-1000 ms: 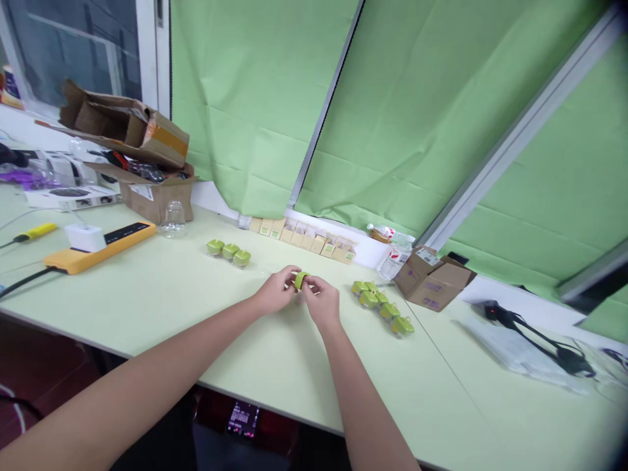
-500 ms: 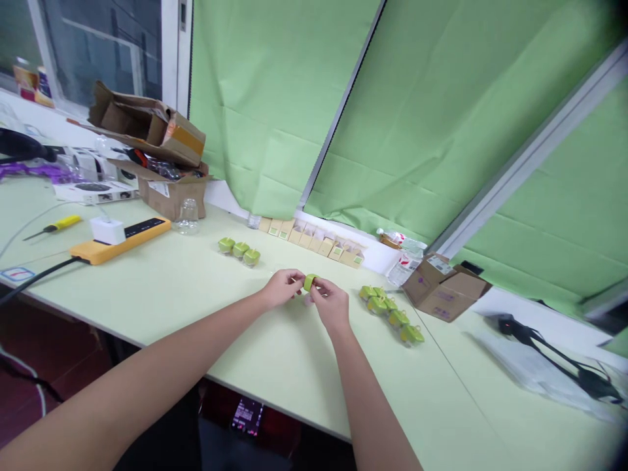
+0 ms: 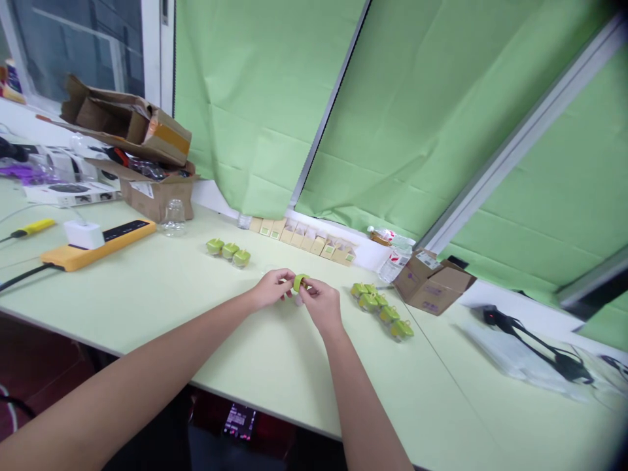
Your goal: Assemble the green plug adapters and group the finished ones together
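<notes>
Centre frame, over worktop [image 3: 171, 294]: green cap [image 3: 298, 282] pinched between left hand [image 3: 271, 288] and right hand [image 3: 321, 305], both grips clamped on it. Likely light, stiff, smooth plastic; best held at rim.

Both forearms were bare from the frame's lower edge up to the left hand [image 3: 269, 291] and right hand [image 3: 321, 306] near the middle. The wrists were bare too, and the fingernails seemed short, though small.

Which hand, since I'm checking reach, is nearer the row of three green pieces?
Left. The left hand lies right of the three green pieces, closer to the person; the right hand is farther right. Both pinch a small green part.
</notes>
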`<state>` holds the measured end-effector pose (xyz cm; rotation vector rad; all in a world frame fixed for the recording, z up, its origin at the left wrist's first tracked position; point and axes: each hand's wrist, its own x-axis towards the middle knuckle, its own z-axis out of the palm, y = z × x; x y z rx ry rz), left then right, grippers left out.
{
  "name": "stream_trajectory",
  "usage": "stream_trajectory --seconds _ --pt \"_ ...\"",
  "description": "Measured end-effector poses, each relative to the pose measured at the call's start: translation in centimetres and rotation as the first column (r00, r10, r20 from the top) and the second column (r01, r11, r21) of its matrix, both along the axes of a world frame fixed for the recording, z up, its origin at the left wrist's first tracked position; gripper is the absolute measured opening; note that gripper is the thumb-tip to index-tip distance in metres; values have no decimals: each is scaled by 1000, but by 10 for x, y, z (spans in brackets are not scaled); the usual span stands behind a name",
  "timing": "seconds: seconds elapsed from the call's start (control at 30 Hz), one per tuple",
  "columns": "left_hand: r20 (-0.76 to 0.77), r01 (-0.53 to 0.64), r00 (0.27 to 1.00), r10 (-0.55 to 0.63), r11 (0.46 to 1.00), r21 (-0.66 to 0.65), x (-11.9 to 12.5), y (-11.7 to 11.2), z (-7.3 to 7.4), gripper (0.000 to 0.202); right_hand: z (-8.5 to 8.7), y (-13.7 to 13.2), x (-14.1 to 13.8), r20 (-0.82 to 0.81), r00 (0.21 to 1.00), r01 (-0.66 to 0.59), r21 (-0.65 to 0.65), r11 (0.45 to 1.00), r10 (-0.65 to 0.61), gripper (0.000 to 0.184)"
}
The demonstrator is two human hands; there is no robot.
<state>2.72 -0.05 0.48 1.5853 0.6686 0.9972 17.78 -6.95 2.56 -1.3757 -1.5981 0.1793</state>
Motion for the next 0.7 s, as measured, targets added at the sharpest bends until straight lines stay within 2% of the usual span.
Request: stream_trajectory --seconds 0.1,0.3,0.7 --pt "-9 17 1000 -17 1000 1 -1 -1 2 23 0 0 1 100 995 -2 53 999 -4 22" --pt "-18 25 1000 -25 1000 -6 -3 -2 3 24 1 0 1 250 968 16 49 999 -28 20" --pt "39 21 999 -19 998 -51 2 2 -5 17 -3 2 2 234 972 20 48 999 -30 19"
